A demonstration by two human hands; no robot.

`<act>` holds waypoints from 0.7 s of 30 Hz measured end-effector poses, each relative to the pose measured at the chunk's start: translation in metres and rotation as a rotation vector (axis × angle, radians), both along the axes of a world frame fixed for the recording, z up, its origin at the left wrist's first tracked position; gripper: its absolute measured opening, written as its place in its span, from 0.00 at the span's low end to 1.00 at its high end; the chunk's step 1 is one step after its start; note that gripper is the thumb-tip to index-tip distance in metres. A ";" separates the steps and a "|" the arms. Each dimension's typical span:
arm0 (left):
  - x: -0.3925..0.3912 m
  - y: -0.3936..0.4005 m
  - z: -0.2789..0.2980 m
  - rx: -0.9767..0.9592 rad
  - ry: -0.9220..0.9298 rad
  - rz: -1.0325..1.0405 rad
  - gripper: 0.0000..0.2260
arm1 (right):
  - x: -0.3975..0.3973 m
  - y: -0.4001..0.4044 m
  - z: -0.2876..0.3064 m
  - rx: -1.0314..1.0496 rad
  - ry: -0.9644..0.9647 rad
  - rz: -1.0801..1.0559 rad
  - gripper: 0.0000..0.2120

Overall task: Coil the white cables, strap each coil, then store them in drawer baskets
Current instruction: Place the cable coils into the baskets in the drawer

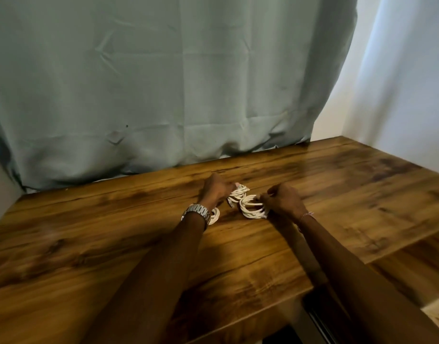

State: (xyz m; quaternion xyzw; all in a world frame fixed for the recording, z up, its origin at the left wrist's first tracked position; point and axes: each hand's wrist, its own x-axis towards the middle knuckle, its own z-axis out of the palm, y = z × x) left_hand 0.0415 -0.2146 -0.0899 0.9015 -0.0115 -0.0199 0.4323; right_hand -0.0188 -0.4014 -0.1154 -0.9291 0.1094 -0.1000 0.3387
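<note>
**Fingers on Coiled White Cable: Handling and Grip Points**

Fingers of the right hand [282,201] are curled around the rim of the right coil [251,208], gripping its bundled turns at the coil's 3 o'clock side. Fingers of the left hand [217,189] are curled over the middle coil [238,193], apparently gripping it; the fingertips are hidden behind the knuckles, so the exact contact cannot be confirmed.

Location: three coils of white cable lie on the wooden tabletop [89,244], near its centre. The middle coil sits at 11 o'clock from the right coil, touching or nearly touching it. A third coil [215,215] lies at 7 o'clock from the middle coil, partly hidden under the left wrist and its metal watch [197,213]. No strap is discernible on any coil.

Handling judgement: the cable appears light, soft and springy. Loose turns are likely to fan out if released unstrapped. Take hold across the full bundle of turns, pinching all strands together at one point on the rim, rather than by a single strand. Breakage risk appears low; avoid sharp kinks.

A grey-green curtain [163,83] hangs at 12 o'clock behind the table.
</note>
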 end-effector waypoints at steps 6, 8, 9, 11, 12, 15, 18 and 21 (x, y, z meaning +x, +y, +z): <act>0.008 -0.018 -0.005 -0.192 0.157 0.023 0.14 | 0.004 -0.004 -0.006 0.011 0.035 0.042 0.09; 0.009 -0.017 -0.007 -0.302 0.214 0.044 0.12 | 0.000 -0.007 -0.008 0.097 0.027 0.042 0.10; 0.009 -0.016 -0.008 -0.346 0.227 0.046 0.11 | -0.003 -0.008 -0.007 0.154 0.022 0.044 0.10; 0.005 -0.015 -0.005 -0.430 0.260 0.035 0.11 | -0.009 -0.012 -0.004 0.305 0.013 0.043 0.09; 0.004 -0.014 -0.003 -0.462 0.267 0.030 0.11 | -0.011 -0.014 -0.002 0.382 0.018 0.048 0.09; 0.002 -0.011 -0.002 -0.560 0.257 0.013 0.11 | -0.020 -0.021 0.002 0.491 0.035 0.072 0.08; -0.003 -0.009 -0.003 -0.661 0.273 -0.046 0.15 | -0.028 -0.029 0.004 0.615 0.010 0.094 0.11; -0.007 -0.009 -0.005 -0.761 0.304 -0.098 0.18 | -0.038 -0.034 0.012 0.768 -0.036 0.131 0.13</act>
